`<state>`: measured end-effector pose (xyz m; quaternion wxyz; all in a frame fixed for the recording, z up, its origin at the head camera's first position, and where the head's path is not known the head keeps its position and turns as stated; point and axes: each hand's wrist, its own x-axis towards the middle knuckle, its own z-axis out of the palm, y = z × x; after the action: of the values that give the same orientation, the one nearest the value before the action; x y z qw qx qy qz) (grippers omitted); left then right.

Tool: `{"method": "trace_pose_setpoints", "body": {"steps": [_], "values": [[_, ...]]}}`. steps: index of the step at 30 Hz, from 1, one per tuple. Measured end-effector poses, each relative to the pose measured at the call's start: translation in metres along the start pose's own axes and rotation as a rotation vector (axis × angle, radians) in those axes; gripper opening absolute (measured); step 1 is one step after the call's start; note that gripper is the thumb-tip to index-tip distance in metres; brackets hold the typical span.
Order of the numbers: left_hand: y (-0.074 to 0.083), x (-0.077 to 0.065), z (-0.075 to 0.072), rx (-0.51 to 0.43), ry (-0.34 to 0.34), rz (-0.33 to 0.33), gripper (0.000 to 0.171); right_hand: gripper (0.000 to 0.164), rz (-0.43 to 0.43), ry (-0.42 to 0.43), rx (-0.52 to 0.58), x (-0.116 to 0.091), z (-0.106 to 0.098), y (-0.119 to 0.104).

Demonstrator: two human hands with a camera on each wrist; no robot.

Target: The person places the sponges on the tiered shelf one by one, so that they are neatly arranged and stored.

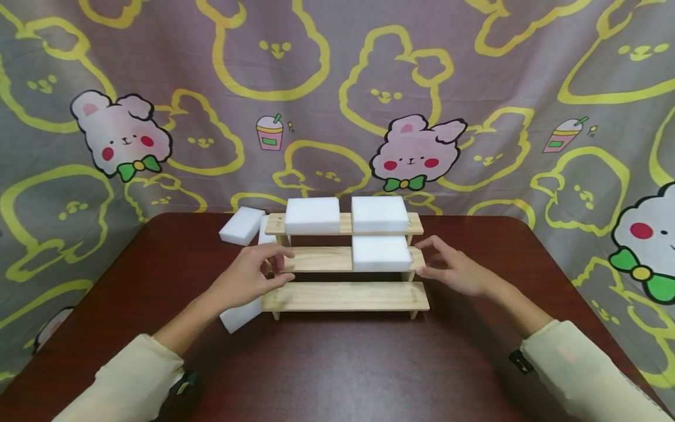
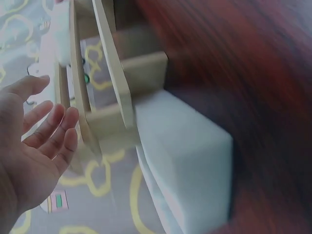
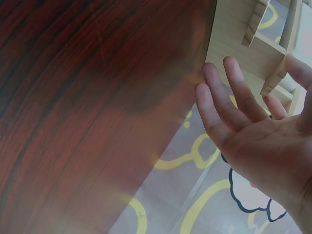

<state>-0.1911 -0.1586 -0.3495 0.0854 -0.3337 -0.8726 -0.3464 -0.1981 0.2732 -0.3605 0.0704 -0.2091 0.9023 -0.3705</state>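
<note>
My left hand (image 1: 248, 272) and my right hand (image 1: 457, 271) are hovering at opposite ends of the wooden rack (image 1: 345, 296), and neither is gripping anything! The left is making a wide, loose curve, thumb standing well apart from the fingers; the right is roughly mirroring it, fingers spread and relaxed (whether any fingertip is brushing the wood, I can't tell). Just below the left, a near block (image 1: 239, 316) is lying on the tabletop (image 1: 337, 363). And here's the key: the rack is sitting between my hands, its long axis running straight across from one to the other, so neither is really nearer. On the middle tier (image 1: 321, 261), a bare stretch is lying beside my left fingertips, while a white block (image 1: 382, 253) is resting close to my right ones. Farther off, beyond both hands, a top-left block (image 1: 313, 215) and a top-right block (image 1: 379, 214) are sitting slightly apart on the top tier (image 1: 345, 223). Past my left hand, a loose block (image 1: 241, 226) is lying on the tabletop.
</note>
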Motion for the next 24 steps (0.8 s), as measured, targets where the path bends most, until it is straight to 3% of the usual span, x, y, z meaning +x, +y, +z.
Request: {"method": "trace_pose_setpoints", "body": {"steps": [8, 13, 17, 24], "values": [[-0.018, -0.020, -0.017, 0.063, 0.089, -0.061, 0.028, 0.048, -0.004, -0.008, 0.012, 0.000, 0.000, 0.000], [-0.028, -0.030, -0.022, 0.134, 0.102, -0.106, 0.029, 0.048, -0.007, -0.008, 0.015, -0.001, 0.000, 0.000], [-0.036, -0.035, -0.026, 0.192, 0.045, -0.166, 0.035, 0.048, -0.007, -0.009, 0.015, -0.001, 0.000, 0.000], [-0.050, -0.041, -0.029, 0.196, -0.084, -0.241, 0.053, 0.047, -0.009, -0.004, 0.017, -0.001, -0.001, 0.000]]}}
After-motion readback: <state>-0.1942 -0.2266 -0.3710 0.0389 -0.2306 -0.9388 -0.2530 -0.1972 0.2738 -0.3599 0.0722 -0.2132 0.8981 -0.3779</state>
